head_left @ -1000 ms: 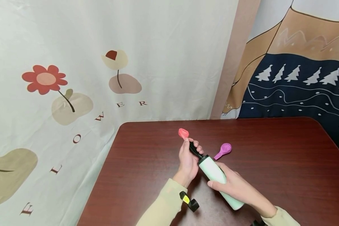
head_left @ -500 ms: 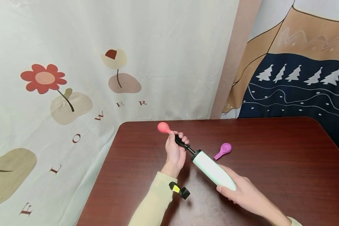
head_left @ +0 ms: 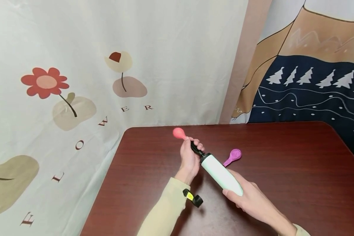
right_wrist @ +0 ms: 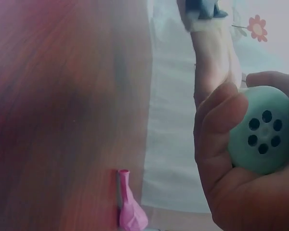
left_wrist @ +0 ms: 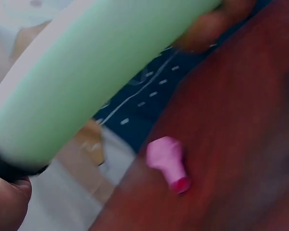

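A mint-green balloon pump (head_left: 222, 174) is held slanted above the table between both hands. My left hand (head_left: 189, 161) grips its black nozzle end, with the thumb at the neck of a small, partly filled red balloon (head_left: 179, 133). The right hand (head_left: 252, 198) wraps round the lower part of the pump's green barrel. In the right wrist view, the barrel's round end (right_wrist: 264, 130) with several dark holes shows inside the curled fingers. Only a short bit of black shaft is visible between the left hand and the barrel.
A flat purple balloon (head_left: 233, 156) lies on the dark red-brown table (head_left: 298, 170), just beyond the pump. Printed cloth curtains (head_left: 180, 65) hang along the table's far and left sides. A black wrist camera (head_left: 197, 200) sticks out from the left sleeve.
The red balloon has swelled from limp to a small round bulb. The pump's shaft came out half a second ago and is now mostly back in, the hands closer together.
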The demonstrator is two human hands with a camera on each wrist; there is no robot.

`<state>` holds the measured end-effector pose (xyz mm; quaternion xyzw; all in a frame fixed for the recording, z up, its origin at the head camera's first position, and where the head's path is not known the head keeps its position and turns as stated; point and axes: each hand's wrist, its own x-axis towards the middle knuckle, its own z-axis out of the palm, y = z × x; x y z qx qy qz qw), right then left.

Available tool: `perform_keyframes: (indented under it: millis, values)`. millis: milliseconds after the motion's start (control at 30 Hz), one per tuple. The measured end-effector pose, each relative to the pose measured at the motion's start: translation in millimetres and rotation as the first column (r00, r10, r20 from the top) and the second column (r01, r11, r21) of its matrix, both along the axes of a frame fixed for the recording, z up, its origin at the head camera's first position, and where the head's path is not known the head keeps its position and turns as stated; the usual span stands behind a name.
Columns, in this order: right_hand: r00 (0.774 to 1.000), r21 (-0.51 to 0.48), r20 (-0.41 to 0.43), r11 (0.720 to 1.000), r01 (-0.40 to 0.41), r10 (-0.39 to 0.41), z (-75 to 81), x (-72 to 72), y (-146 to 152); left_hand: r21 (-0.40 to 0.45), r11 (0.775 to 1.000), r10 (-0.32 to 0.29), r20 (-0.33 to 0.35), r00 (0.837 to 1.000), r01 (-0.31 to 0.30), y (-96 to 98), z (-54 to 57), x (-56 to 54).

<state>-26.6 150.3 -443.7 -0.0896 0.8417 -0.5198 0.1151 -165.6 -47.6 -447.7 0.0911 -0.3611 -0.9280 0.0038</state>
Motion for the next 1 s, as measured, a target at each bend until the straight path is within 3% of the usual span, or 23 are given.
perform_keyframes:
  millis: [233, 400, 567, 667, 867, 1000]
  values:
    - [0.997, 0.055, 0.053, 0.997, -0.052, 0.049, 0.3, 10.3, 12, 0.032, 0.995, 0.092, 0.014, 0.996, -0.092, -35.2, 3.6, -24.8]
    - [0.996, 0.042, 0.053, 0.997, -0.072, 0.070, -6.2, 15.0, 19, 0.044, 0.991, 0.124, 0.022, 0.992, -0.125, -33.1, -5.1, -23.7]
    - [0.998, -0.018, -0.033, 0.999, -0.046, 0.046, -12.1, 1.9, 7, -0.020, 0.999, 0.046, 0.018, 0.999, -0.046, -3.4, -6.9, -7.2]
    - [0.999, -0.017, -0.048, 1.000, -0.021, 0.020, -14.4, -10.5, -3, -0.064, 0.998, 0.025, 0.006, 1.000, -0.025, 6.6, -5.8, -4.3]
    - [0.989, 0.161, -0.146, 0.987, -0.004, 0.027, -5.6, -24.6, -8, -0.054, 0.996, 0.072, -0.041, 0.997, -0.074, -7.3, 1.4, -17.2]
    - [0.986, 0.175, -0.143, 0.983, -0.059, 0.084, 2.0, -25.0, 1, -0.008, 0.993, 0.116, -0.063, 0.991, -0.117, -27.6, 10.9, -29.4]
